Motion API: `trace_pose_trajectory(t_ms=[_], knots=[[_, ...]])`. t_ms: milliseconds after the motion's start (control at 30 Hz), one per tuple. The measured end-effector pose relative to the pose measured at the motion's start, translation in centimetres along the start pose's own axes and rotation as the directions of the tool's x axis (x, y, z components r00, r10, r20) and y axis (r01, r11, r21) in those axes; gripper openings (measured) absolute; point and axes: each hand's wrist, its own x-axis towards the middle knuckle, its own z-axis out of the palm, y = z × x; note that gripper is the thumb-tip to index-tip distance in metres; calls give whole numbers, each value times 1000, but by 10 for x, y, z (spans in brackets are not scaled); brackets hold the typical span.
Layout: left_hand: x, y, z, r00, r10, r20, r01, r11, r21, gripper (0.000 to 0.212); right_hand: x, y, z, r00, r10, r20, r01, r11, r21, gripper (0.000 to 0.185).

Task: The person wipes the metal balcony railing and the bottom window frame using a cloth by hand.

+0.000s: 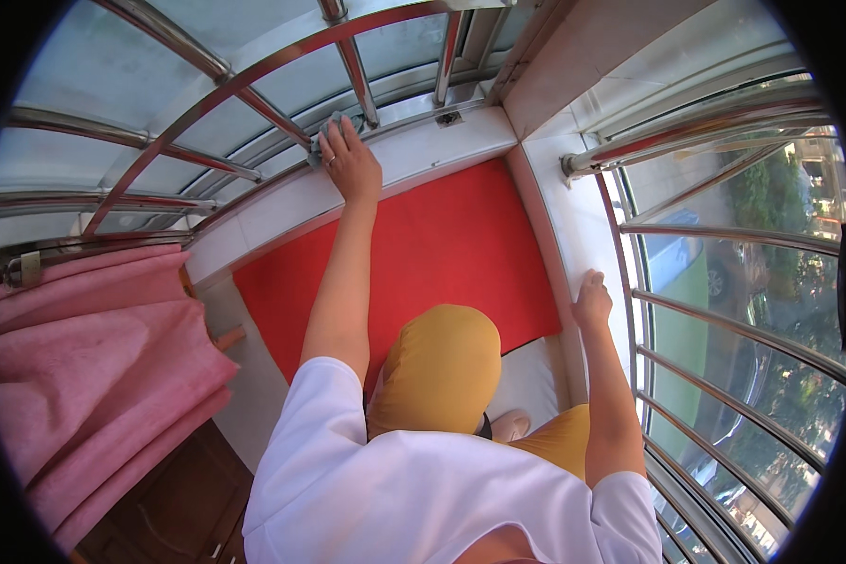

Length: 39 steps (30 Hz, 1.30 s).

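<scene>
My left hand point(350, 161), with a ring on one finger, presses a grey-green cloth point(315, 152) onto the ledge at the foot of the barred window. The cloth shows around the fingers, beside a metal bar point(356, 74). On the right, my right hand point(593, 300) rests on the white tiled sill point(584, 233) with its fingers curled; whether it holds anything cannot be told. Between the two arms lies a red mat point(437, 240) on the floor, partly under my bent knee.
Pink fabric point(99, 359) hangs at the left above a brown wooden cabinet door point(169, 500). Stainless steel window bars point(740, 328) line the right side, and a thick metal rail point(698, 134) crosses the upper right. A small dark fitting point(449, 120) sits on the back ledge.
</scene>
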Motion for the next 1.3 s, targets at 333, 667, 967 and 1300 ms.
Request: trace_pose_trajectory(t_ms=[333,667,967,1300], knots=[[28,-26,6,964,256,73,-246,961,-126,36,-5,-2,-5,1000,16,12,-16,999,-36,91],[-32,-120,-34,1000,-9,-5,9,1000,1,37,-6,-5,-13,1000,4,20,-3,999,-51,95],[13,-88,-22,993,-41,-110,52,994,96,42,13,-17,-43,979,-52,196,94,972,-214,60],[4,-154,-50,981,196,6,-196,979,57,37,46,-214,-118,712,-628,-314,695,693,190,49]])
